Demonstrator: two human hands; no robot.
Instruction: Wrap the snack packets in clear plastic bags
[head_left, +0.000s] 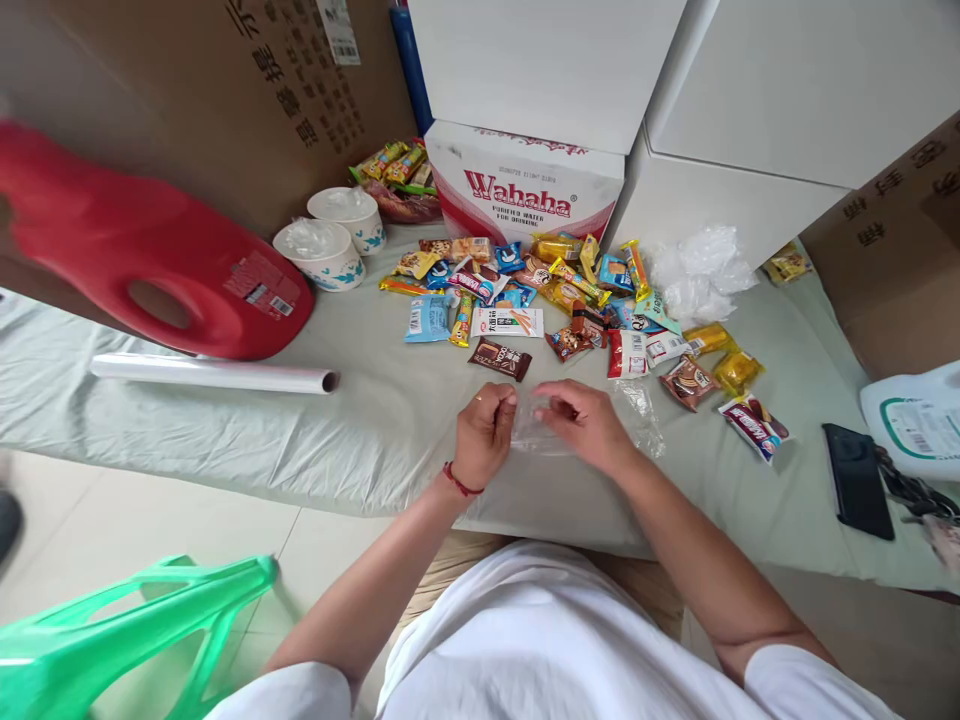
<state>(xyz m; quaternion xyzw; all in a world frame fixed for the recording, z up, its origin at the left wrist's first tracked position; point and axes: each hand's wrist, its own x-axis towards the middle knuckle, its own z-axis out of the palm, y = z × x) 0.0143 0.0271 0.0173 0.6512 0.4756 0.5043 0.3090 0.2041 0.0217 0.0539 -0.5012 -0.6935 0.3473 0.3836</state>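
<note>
A white short-sleeved T-shirt (547, 650) covers the torso; above it, a red string bracelet (459, 483) circles the left wrist, a ring on one finger.

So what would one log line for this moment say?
left hand: holds clear bag | right hand: holds same bag | snacks: spread beyond hands | phone: right

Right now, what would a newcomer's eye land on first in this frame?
Probably the spread of bright snack packets strewn across the middle of the covered table, in front of a Wahaha carton. Next, the big red plastic stool lying at far left, with a roll of clear film before it. At the near edge, the left hand and right hand pinch a small clear plastic bag between them.
</note>
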